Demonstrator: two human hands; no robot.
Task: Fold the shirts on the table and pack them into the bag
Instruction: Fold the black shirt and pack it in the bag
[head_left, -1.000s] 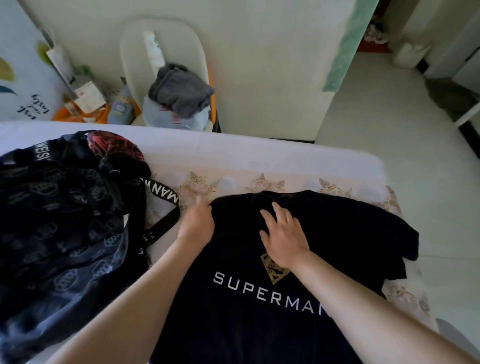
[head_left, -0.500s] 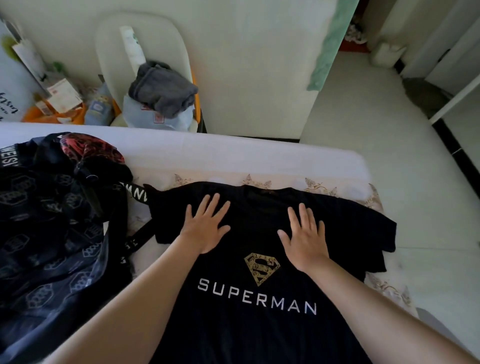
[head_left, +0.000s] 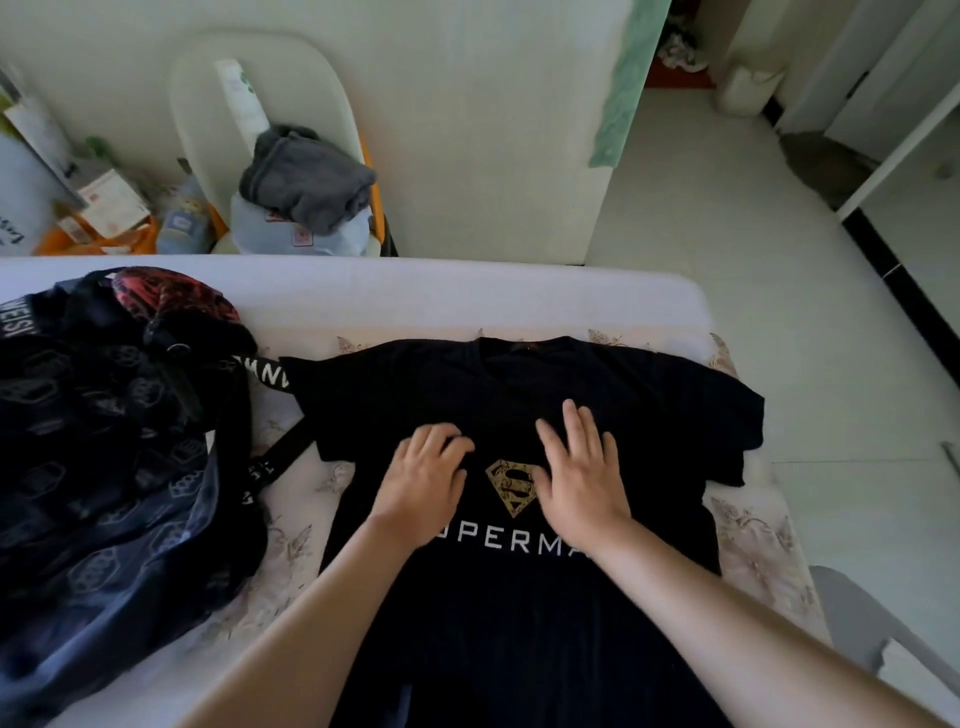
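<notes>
the black cotton t-shirt with a gold emblem lies flat, front up, on the white surface. left hand and right hand press flat on its chest, fingers spread, pinching nothing. the dark patterned fabric bag sits just left.

soft daylight from right, wide-angle edge bending, slight blur

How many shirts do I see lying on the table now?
1: the black shirt lies spread flat in the middle of the table, under both hands. The bag at the left may hide others.
</notes>
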